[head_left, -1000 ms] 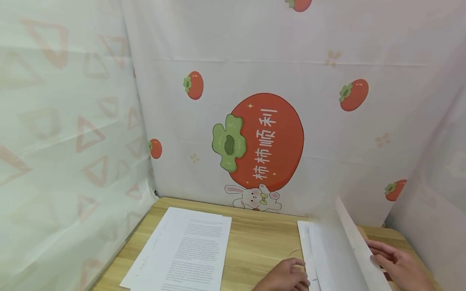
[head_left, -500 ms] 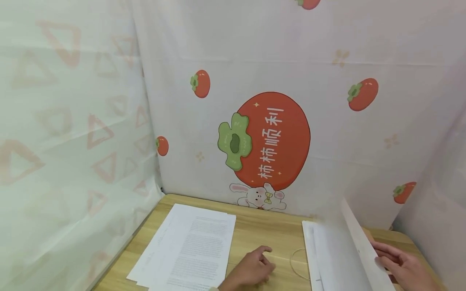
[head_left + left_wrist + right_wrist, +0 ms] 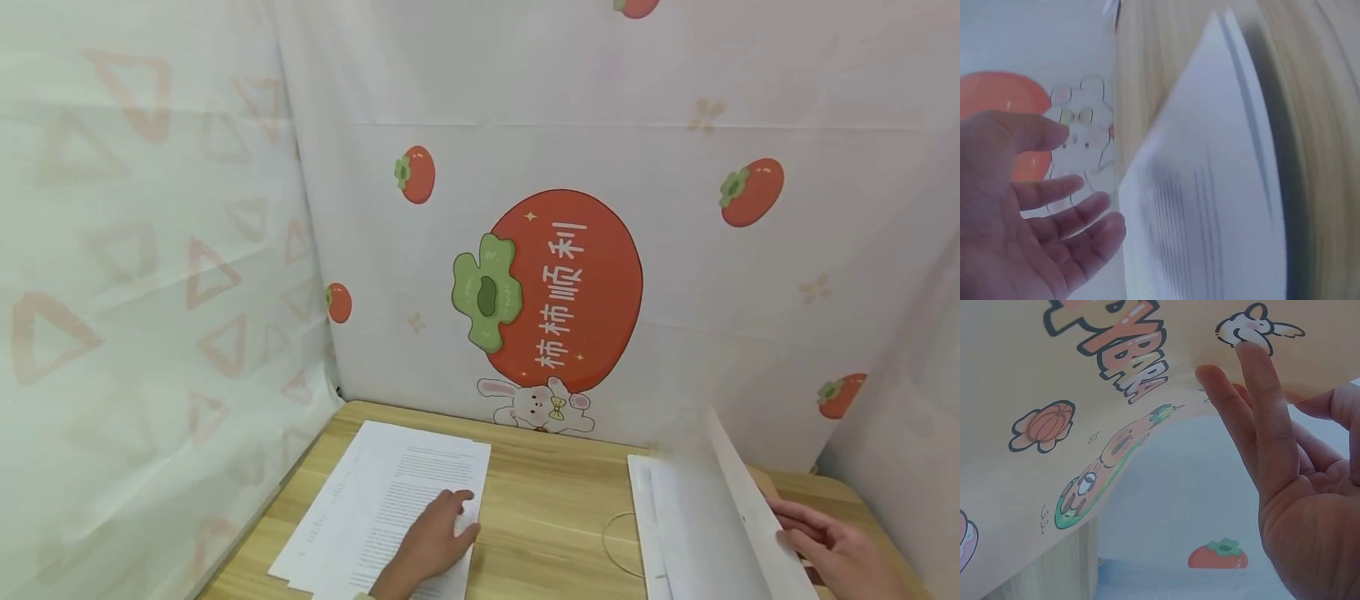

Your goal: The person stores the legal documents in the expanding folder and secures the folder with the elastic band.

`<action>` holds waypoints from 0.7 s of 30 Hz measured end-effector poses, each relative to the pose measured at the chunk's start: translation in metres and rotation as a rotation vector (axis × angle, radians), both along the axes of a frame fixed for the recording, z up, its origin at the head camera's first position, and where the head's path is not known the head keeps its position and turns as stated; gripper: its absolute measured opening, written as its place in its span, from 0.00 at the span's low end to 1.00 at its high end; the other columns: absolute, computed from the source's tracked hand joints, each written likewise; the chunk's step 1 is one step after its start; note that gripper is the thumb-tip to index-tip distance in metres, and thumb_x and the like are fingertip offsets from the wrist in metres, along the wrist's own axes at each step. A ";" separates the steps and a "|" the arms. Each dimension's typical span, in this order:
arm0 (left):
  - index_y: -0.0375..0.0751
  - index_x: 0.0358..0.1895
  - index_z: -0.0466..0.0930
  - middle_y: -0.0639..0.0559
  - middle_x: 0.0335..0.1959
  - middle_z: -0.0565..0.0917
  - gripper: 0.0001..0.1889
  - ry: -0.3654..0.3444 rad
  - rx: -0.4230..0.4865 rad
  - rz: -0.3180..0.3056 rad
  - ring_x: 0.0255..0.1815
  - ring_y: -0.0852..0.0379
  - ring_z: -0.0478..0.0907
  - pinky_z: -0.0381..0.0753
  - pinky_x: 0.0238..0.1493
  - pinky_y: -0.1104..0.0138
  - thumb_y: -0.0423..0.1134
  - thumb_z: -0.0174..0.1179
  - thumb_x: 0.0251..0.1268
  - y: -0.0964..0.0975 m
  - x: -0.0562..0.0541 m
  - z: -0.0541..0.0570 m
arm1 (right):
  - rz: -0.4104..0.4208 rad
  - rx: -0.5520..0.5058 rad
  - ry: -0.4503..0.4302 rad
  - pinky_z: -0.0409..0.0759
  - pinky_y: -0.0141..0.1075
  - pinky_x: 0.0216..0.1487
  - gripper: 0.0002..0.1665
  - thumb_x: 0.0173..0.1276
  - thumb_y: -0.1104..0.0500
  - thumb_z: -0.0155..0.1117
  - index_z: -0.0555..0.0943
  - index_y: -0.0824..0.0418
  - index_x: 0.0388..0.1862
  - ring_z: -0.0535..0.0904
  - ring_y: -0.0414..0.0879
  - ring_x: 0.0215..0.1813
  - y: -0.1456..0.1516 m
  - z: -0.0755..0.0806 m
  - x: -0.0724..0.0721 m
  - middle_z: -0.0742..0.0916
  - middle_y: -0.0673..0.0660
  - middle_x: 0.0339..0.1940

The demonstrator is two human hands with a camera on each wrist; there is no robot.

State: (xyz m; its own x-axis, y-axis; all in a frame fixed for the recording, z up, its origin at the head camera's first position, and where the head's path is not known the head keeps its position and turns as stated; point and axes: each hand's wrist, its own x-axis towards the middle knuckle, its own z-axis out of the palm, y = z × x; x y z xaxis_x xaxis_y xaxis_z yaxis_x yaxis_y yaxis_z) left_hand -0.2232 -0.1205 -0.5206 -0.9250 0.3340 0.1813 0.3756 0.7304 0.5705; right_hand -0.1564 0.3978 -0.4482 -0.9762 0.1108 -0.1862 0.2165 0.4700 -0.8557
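On the wooden table's left lies a small stack of printed paper sheets point(image 3: 375, 475), their edges slightly uneven. My left hand point(image 3: 433, 537) hovers over or touches their right side; contact is unclear from above. In the left wrist view that hand point(image 3: 1035, 206) has its fingers spread and loosely bent, beside the sheets point(image 3: 1210, 194), holding nothing. To the right, a folder point(image 3: 697, 533) stands open with its white inside showing. My right hand point(image 3: 843, 546) pinches the edge of its raised cover point(image 3: 753, 508) between thumb and fingers. Cartoon prints decorate the orange outside of the cover point(image 3: 1004, 381).
A thin elastic cord point(image 3: 606, 542) loops out from the folder's left edge onto the wooden table point(image 3: 547, 492). Behind the table hangs a white cloth point(image 3: 360, 350) with persimmon prints. Another cloth point(image 3: 247, 358) closes off the left side.
My left hand has moved leftward from the folder's left edge, across the table, to the printed sheets. The right hand still holds the cover raised. The view has shifted slightly.
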 end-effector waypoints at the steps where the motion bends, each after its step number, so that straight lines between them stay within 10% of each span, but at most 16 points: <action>1: 0.35 0.63 0.78 0.50 0.43 0.80 0.26 0.015 -0.027 0.023 0.41 0.52 0.79 0.82 0.39 0.56 0.46 0.68 0.67 -0.006 -0.001 0.000 | -0.006 0.006 0.000 0.87 0.43 0.41 0.35 0.81 0.56 0.57 0.62 0.79 0.74 0.85 0.37 0.42 0.000 0.000 -0.001 0.82 0.73 0.61; 21: 0.16 0.67 0.66 0.27 0.52 0.73 0.49 -0.031 -0.286 0.367 0.53 0.32 0.70 0.75 0.47 0.41 0.58 0.73 0.59 -0.082 -0.002 0.002 | -0.030 -0.009 -0.020 0.87 0.43 0.40 0.33 0.80 0.58 0.58 0.65 0.79 0.73 0.86 0.41 0.41 -0.003 -0.001 -0.003 0.83 0.74 0.59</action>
State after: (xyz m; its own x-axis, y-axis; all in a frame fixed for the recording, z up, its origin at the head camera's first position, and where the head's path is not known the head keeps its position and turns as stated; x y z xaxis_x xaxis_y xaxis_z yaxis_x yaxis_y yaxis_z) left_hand -0.2251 -0.2021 -0.5186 -0.9949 0.0166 0.0999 0.0492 0.9415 0.3333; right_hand -0.1595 0.3944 -0.4488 -0.9685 0.1381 -0.2072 0.2478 0.4557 -0.8550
